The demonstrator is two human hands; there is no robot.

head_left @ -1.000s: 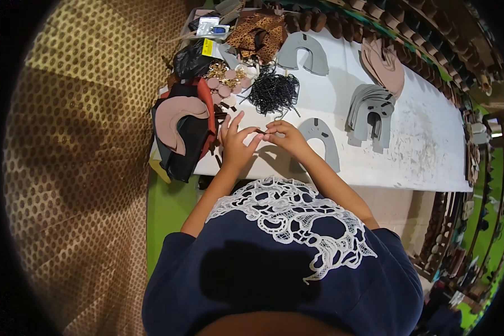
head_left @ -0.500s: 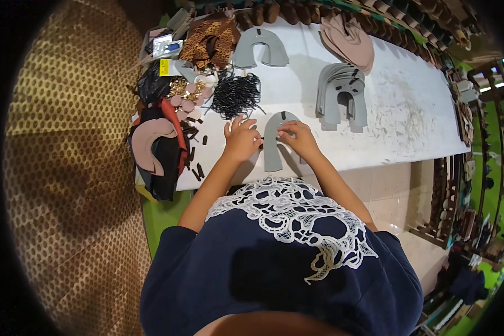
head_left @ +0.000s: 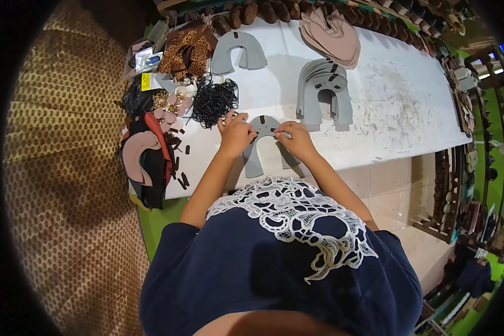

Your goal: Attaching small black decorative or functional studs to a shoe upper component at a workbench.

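Note:
A U-shaped grey piece (head_left: 254, 159), flat like a shoe-upper cutting, lies on the table in front of me with its curve away from me. A small dark strip (head_left: 262, 119) sits at the top of its curve. On its left side my left hand (head_left: 236, 136) has thumb and fingers pinched at another small dark strip, mostly hidden by the fingertips. Opposite, my right hand (head_left: 295, 139) holds its fingertips together on a dark strip (head_left: 275, 130) at the curve's right side.
A stack of similar grey pieces (head_left: 313, 106) stands to the right, another grey set (head_left: 239, 51) farther back. Pink pieces (head_left: 333, 42) lie behind. Leftward are black cords (head_left: 214, 102), pink discs (head_left: 169, 116), loose dark strips (head_left: 177, 162), leopard-print material (head_left: 179, 50) and a pink curved piece (head_left: 133, 159).
My left hand has come onto the grey piece's left side with the small dark strip. My right hand has shifted to the curve's right side. The whole view has turned slightly.

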